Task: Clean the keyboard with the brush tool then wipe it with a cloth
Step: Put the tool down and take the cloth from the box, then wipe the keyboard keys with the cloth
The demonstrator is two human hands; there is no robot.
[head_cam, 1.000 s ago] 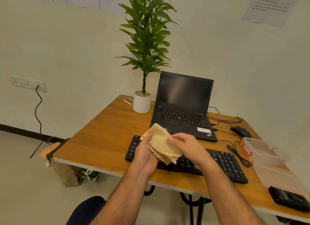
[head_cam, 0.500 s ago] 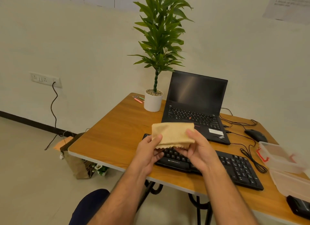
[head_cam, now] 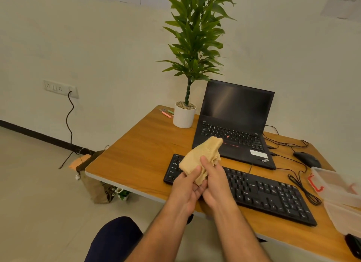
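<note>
A black keyboard (head_cam: 261, 193) lies along the front of the wooden desk (head_cam: 140, 152). Above its left end I hold a tan cloth (head_cam: 203, 154), bunched and folded between both hands. My left hand (head_cam: 185, 189) grips the cloth's lower edge with thumb and fingers. My right hand (head_cam: 215, 183) pinches the cloth from the right, thumb pressed on its middle. The keyboard's left part is partly hidden behind my hands. No brush tool is visible.
An open black laptop (head_cam: 234, 125) stands behind the keyboard, a potted plant (head_cam: 184, 116) to its left. A black mouse (head_cam: 306, 159) and cables lie at the right, beside a clear plastic box (head_cam: 336, 189). A paper bag (head_cam: 95, 183) sits on the floor under the desk.
The cloth went from stretched flat between both hands to bunched up as my hands came together. The view shifted left.
</note>
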